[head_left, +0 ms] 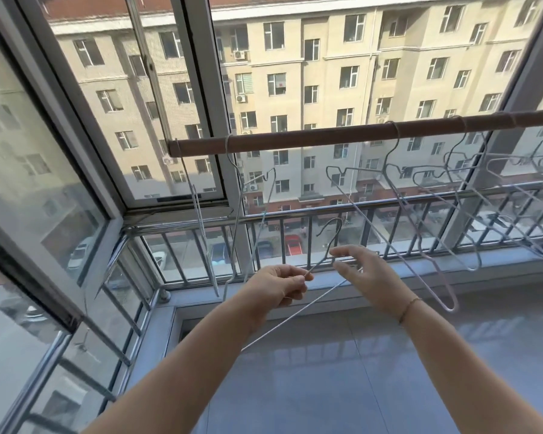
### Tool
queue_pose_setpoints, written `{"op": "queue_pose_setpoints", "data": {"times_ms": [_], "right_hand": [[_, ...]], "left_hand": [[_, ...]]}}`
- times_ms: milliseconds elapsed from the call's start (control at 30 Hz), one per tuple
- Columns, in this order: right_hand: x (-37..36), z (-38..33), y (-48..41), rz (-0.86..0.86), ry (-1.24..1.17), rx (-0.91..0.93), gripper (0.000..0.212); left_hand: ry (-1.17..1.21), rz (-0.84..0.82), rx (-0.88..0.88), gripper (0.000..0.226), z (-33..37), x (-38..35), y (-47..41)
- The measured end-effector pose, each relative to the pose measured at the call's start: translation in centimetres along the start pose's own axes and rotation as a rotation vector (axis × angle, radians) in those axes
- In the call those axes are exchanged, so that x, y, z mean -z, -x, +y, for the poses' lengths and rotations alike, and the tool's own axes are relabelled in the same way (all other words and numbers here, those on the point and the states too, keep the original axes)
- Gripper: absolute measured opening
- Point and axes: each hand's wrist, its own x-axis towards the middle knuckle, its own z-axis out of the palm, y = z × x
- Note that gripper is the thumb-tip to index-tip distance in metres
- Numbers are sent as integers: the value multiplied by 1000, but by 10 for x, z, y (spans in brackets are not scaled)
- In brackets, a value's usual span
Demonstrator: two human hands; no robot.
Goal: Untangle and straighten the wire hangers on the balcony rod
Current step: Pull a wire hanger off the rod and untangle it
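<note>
Below rod (326, 136), free hanger (295, 317) pinched in left hand (282, 286), right hand (364, 270) loosely open beside its neck, contact unclear; risks snagging hung hangers (398, 195) if raised askew.

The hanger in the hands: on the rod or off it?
Off. The hanger is below the rod, hook free; left hand pinches its neck.

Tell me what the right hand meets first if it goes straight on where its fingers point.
Likely the hanger neck just ahead of the right hand; beyond it, the left hand pinching that wire. Depth is unclear.
</note>
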Motion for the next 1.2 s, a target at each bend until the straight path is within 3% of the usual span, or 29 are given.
{"op": "queue_pose_setpoints", "data": {"times_ms": [133,367,567,667,867,1033,1200], "right_hand": [[4,2,6,44,110,-19,7],[4,-4,26,119,154,-129,8],[-12,-22,40,199,-78,-177,14],[-14,-34,38,237,-226,-194,10],[-8,-61,38,353,-522,-200,8],[-4,-77,48,312,-778,-246,12],[5,-94,62,276,-883,-214,16]], "left_hand": [[-62,12,-26,19,-5,2,0],[-3,300,-240,6,-13,-12,-11],[132,94,-74,12,-9,-41,-15],[249,12,-85,12,6,-48,-18],[384,20,-131,5,37,-45,-24],[452,1,-175,8,53,-33,-20],[446,-12,-204,12,63,-23,-17]]}}
